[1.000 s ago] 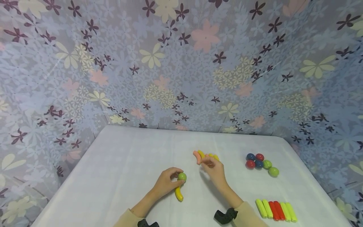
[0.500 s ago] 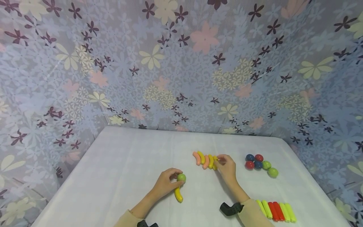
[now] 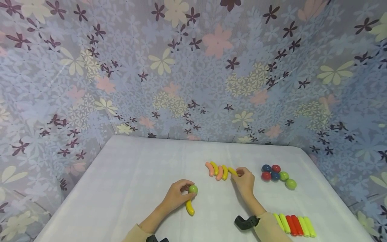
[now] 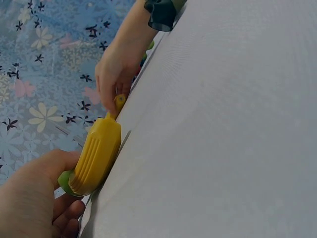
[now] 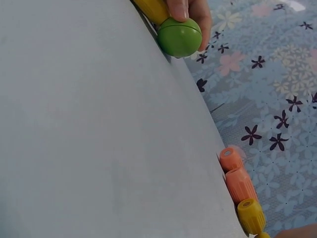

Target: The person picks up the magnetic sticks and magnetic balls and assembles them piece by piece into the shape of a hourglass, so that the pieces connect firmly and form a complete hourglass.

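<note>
My left hand (image 3: pixel 176 195) grips a small glossy green ball (image 3: pixel 193 190) between thumb and fingers. A yellow toy banana (image 3: pixel 189 207) lies directly on the near side of the ball; in the left wrist view this ridged banana (image 4: pixel 99 156) covers most of the ball. Farther back, my right hand (image 3: pixel 245 181) pinches one end of another yellow toy banana (image 3: pixel 232 171), which lies slanted at the right end of a row. That row holds two pink curved pieces (image 3: pixel 209 169) alternating with two yellow bananas (image 3: pixel 224 172). My right fingertips are partly hidden.
Blue, red and green balls (image 3: pixel 275 176) sit clustered at the right. Nearer, yellow-green and red sticks (image 3: pixel 294 225) lie side by side, partly behind the right sleeve (image 3: pixel 272 228). A white cloth covers the table (image 3: pixel 121 188); a flowered curtain (image 3: pixel 181 84) hangs behind it.
My right hand has moved rightward along the row and now pinches the last yellow banana, which has turned and come away from its neighbour. The left hand stays on the green ball.
</note>
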Motion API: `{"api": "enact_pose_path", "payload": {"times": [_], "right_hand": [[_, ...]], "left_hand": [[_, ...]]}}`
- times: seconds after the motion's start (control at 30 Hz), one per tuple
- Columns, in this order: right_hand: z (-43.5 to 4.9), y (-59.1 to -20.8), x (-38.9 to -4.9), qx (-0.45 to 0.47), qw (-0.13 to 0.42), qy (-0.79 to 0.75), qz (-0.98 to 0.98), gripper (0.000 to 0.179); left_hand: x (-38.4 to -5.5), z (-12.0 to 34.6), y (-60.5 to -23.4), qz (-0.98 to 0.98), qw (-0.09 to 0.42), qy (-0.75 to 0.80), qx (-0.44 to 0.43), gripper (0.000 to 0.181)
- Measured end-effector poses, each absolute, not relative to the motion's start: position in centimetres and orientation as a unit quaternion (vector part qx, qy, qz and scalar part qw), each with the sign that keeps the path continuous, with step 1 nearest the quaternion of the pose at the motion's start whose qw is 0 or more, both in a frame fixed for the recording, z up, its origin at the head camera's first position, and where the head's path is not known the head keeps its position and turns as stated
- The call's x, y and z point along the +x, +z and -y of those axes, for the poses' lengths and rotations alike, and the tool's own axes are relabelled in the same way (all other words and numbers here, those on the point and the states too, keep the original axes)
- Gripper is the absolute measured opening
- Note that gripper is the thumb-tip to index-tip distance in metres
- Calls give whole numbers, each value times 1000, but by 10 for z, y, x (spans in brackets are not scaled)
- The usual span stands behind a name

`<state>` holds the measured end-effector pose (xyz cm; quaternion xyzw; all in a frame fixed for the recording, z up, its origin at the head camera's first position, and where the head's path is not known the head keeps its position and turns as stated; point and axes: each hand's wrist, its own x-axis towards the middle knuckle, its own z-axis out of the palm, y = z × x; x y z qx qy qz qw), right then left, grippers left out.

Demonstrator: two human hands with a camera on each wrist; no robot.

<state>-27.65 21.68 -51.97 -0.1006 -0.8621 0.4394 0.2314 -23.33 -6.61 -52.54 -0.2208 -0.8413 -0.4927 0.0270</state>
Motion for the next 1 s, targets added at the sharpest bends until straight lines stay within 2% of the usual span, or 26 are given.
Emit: {"api": "enact_pose_path", "payload": {"times": [0.2, 0.33, 0.47, 0.73, 1.0], "right_hand": [[-216, -518, -276, -119, 251, 455, 846, 21], [-210, -511, -273, -106, 231, 482, 838, 23], [-200, -506, -267, -61, 199, 500, 841, 22], [-170, -502, -252, 39, 168, 519, 837, 22], [-150, -507, -239, 88, 134, 519, 840, 22]], "left_hand": [[-233, 66, -524, 842, 22, -495, -215, 31], [-233, 66, -523, 843, 31, -493, -214, 30], [-232, 66, -522, 842, 38, -494, -213, 29], [-233, 66, -521, 844, 42, -495, -205, 29], [-232, 65, -521, 850, 47, -487, -196, 29]]}}
